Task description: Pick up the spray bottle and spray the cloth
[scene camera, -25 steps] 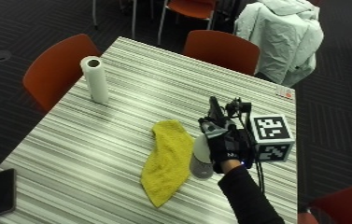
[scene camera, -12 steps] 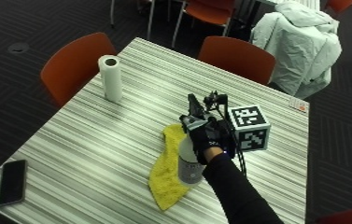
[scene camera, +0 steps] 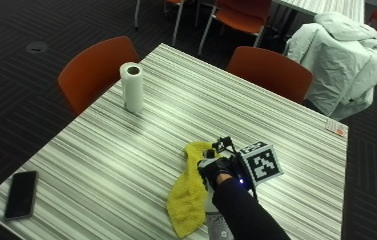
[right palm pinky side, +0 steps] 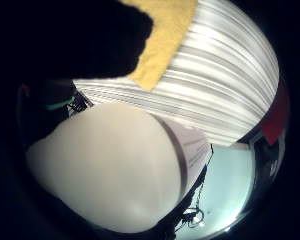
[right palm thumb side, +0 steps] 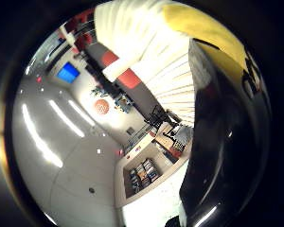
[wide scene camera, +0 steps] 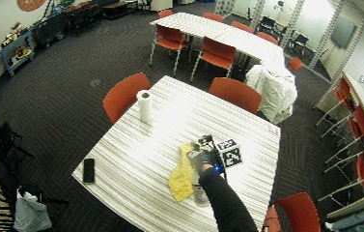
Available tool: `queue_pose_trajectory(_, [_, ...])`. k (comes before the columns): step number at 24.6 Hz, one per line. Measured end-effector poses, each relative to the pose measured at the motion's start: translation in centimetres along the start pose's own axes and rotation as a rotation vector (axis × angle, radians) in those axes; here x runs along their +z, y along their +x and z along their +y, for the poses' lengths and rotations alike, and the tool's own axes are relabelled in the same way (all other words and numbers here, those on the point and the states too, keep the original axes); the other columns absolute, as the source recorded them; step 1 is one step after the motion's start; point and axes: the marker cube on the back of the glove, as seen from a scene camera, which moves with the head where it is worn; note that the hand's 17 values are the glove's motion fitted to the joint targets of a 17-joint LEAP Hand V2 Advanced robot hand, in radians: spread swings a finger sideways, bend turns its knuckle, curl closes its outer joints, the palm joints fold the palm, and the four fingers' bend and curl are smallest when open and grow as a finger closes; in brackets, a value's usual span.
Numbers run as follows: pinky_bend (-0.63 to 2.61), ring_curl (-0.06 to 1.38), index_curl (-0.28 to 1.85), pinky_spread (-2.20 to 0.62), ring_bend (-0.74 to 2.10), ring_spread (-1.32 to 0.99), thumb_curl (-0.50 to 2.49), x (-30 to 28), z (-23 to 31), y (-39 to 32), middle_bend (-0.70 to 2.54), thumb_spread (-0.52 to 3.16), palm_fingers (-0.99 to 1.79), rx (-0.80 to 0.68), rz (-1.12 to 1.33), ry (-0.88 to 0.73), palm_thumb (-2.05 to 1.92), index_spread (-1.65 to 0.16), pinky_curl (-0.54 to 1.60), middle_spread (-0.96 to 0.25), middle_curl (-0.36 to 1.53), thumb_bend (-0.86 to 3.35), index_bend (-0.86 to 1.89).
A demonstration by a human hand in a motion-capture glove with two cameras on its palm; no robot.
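The gloved right hand (scene camera: pixel 216 169) was raised over the striped table (scene camera: pixel 175 100), at the upper end of the yellow cloth (scene camera: pixel 187 197); whether its fingers gripped anything could not be determined. The spray bottle (scene camera: pixel 216 225) stood beneath the forearm, just beside the cloth, its pale body close to the palm. A paper towel roll (scene camera: pixel 133 86) and a phone (scene camera: pixel 20 194) lay well apart from the hand.

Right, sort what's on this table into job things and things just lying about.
For the job:
spray bottle
yellow cloth
gloved right hand, over the bottle

Just lying about:
paper towel roll
phone
small card at the table's far corner
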Motion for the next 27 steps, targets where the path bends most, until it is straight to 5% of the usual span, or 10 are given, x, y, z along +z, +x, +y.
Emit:
queue_pose_trajectory(5, [0.16,0.54,0.60,0.05,0.60,-0.12,0.80,0.5,-1.4,4.4,0.54,0.64,1.09,0.171,-0.035,-0.106,1.19,-0.11,0.25,-0.04,0.60,-0.03,0.36])
queue_pose_trajectory(13, [0.28,0.53,0.61,0.01,0.51,-0.12,0.81,0.3,-1.8,4.2,0.51,0.57,1.11,0.086,-0.028,-0.084,1.18,-0.13,0.33,-0.05,0.61,-0.02,0.33])
queue_pose_trajectory(27, [0.22,0.54,0.64,0.00,0.48,-0.12,0.84,-2.2,5.4,-3.9,0.49,0.54,1.11,-0.759,-0.129,0.416,1.17,-0.14,0.39,-0.06,0.63,-0.02,0.32])
